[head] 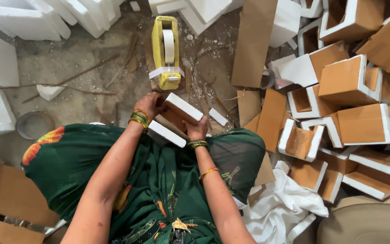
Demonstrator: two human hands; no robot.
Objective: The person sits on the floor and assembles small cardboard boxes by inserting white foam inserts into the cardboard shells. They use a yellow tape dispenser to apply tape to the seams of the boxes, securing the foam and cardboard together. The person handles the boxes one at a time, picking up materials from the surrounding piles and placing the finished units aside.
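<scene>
Holding a foam-and-cardboard corner piece (177, 119) between them, both hands are closed on it above the lap. The left hand (150, 105) grips the upper left end, fingers wrapped over the edge. The right hand (198, 129) clamps the right side, just below the upper white foam strip. The piece consists of two white foam strips with brown cardboard between them, tilted so that one strip sits higher and to the right of the other. Green and gold bangles (139, 119) ring the left wrist; similar bangles sit on the right wrist.

Directly beyond the piece, a yellow tape dispenser (166, 52) stands on the floor (68, 72), a loose end of white tape hanging across its front. A small white foam strip (218, 116) lies on the floor just right of the piece. A long cardboard sheet (253, 40) lies to the right of the dispenser.

Further right of the piece, a pile of finished corner pieces (348, 104) covers the floor, stacked at mixed angles, touching one another. White cloth (280, 208) lies below that pile, beside the green garment (159, 180) covering the lap. Left of the dispenser, white foam blocks (23, 20) sit along the far edge of the floor, and a round metal lid (34, 124) rests near the left knee.
</scene>
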